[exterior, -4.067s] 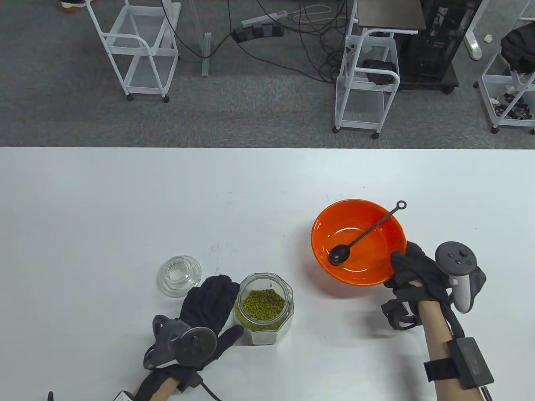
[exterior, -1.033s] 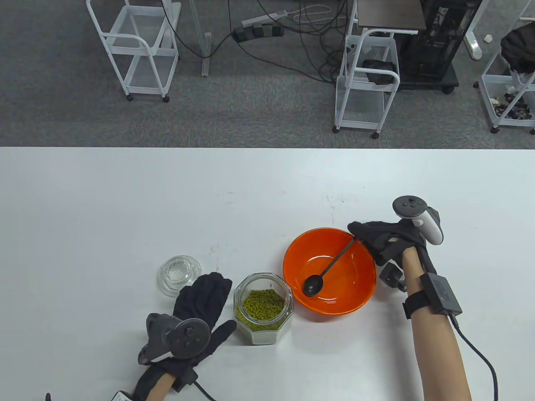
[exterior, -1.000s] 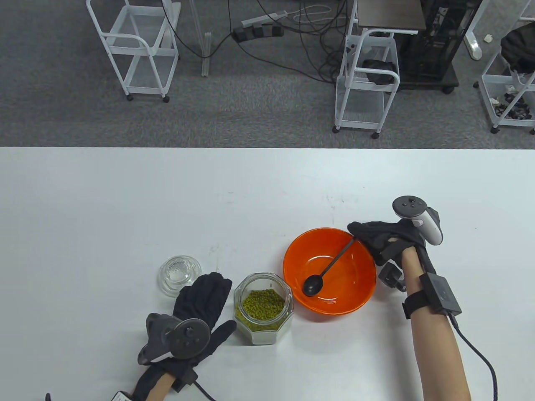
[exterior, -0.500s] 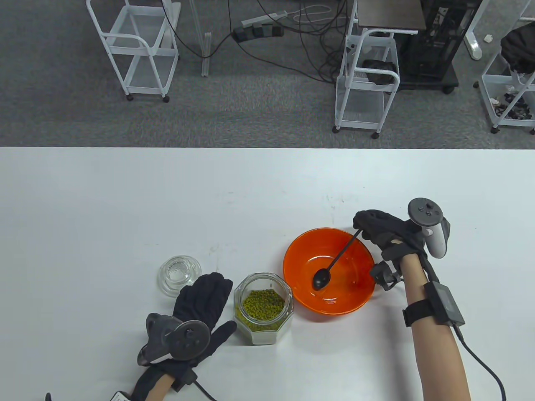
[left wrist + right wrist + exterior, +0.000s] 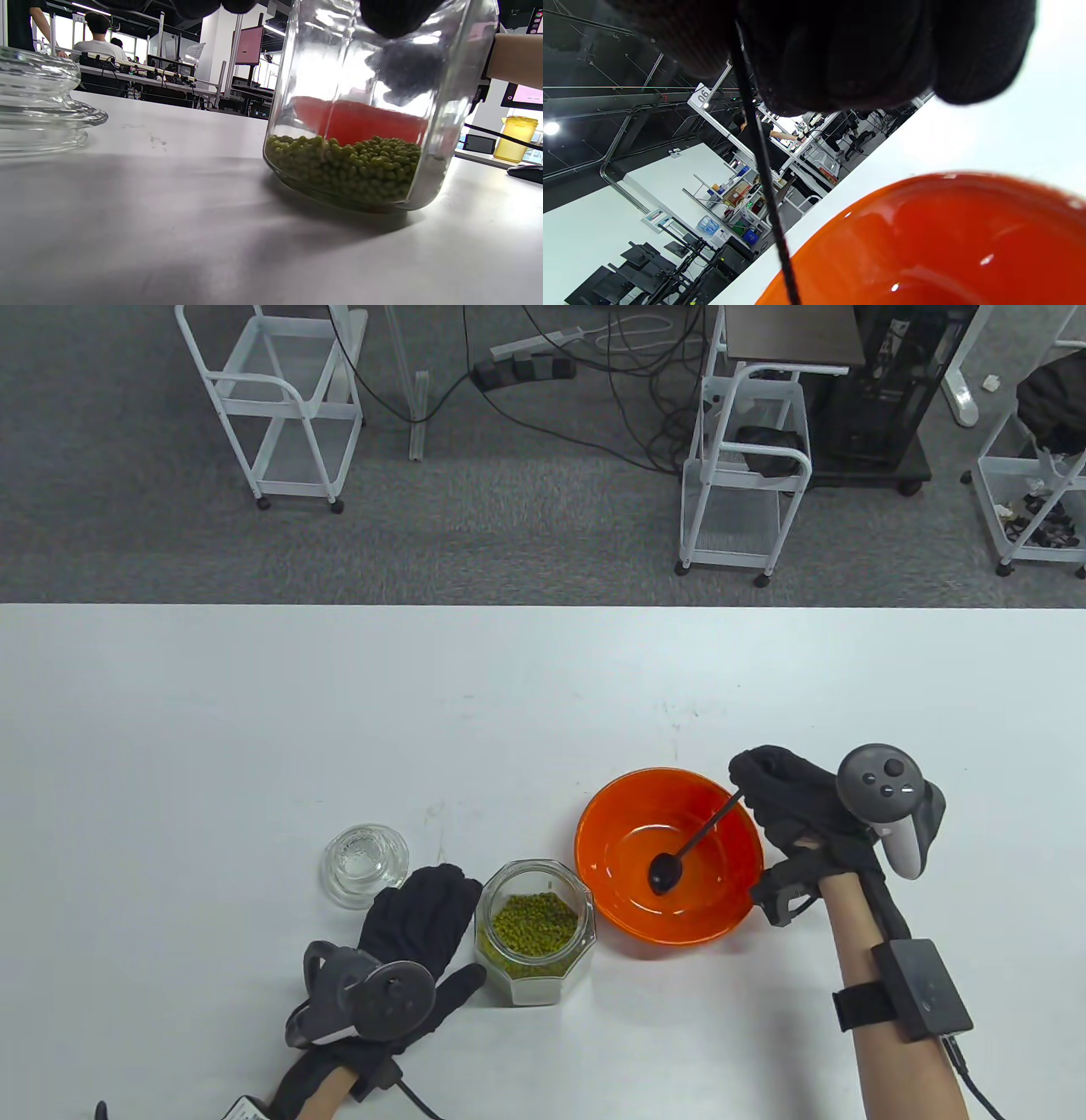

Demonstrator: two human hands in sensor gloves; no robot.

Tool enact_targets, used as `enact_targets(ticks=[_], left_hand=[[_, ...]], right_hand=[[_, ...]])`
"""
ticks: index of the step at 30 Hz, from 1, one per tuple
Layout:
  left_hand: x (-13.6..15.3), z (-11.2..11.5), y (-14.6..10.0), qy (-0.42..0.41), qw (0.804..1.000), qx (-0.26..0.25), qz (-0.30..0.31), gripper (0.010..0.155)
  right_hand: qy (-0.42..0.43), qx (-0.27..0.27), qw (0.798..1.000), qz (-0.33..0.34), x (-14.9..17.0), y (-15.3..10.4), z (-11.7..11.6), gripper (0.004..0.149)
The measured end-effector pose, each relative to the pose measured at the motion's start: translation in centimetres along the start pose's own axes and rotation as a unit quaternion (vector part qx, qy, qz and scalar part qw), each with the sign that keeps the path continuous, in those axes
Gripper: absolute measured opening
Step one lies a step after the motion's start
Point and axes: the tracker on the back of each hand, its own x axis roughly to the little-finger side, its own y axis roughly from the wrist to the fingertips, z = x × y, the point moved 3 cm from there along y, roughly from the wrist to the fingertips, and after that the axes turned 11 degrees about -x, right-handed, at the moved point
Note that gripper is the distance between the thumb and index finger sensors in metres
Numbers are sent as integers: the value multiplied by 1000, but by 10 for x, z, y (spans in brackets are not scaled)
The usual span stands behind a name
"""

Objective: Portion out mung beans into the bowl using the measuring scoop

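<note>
An orange bowl [image 5: 611, 831] sits on the white table, touching an open glass jar [image 5: 536, 929] partly filled with green mung beans [image 5: 348, 169]. My right hand [image 5: 785, 797] pinches the top of a black measuring scoop's handle [image 5: 708, 827]; the scoop head [image 5: 666, 872] hangs inside the bowl and looks empty. In the right wrist view the thin handle [image 5: 761, 161] runs down from my curled fingers toward the bowl [image 5: 946, 241]. My left hand [image 5: 420, 920] holds the jar's left side, thumb at its front.
The jar's glass lid [image 5: 365, 865] lies left of my left hand, also seen as the lid [image 5: 42, 106] in the left wrist view. White wire carts [image 5: 284, 398] and cables stand on the carpet beyond the table's far edge.
The bowl was earlier dragged left up against the jar. In the last second my right hand took the scoop handle and tilted it up, drawing the scoop head rightward inside the bowl.
</note>
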Motion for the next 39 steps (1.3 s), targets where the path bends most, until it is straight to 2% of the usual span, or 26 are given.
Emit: enact_targets(ticks=[3,8,11,20,25,33,39], left_hand=[[0,0,0,-3,1000,-4,3,87],[0,0,0,-8,1000,-5,2,88],[0,0,0,-9,1000,-4,3,88],[0,1,2,-11,1000,0,4,88],[0,1,2,-11,1000,0,4,89],[1,1,3,-18,1000,6,3,93],[8,1,8,-120,993,8,-8,110]], right_hand=[[56,19,998,-17,1,-13,-7,50],[166,107,980,-36,17,-36,-10,47],[210,115,970,-32,20,-46,-9,46],[261,167,951,5,3,-89,14,46],[328,162,931,11,14,-100,9,45],[447,117,887,15,49,-97,-13,45],[456,116,882,12,57,-98,-14,45]])
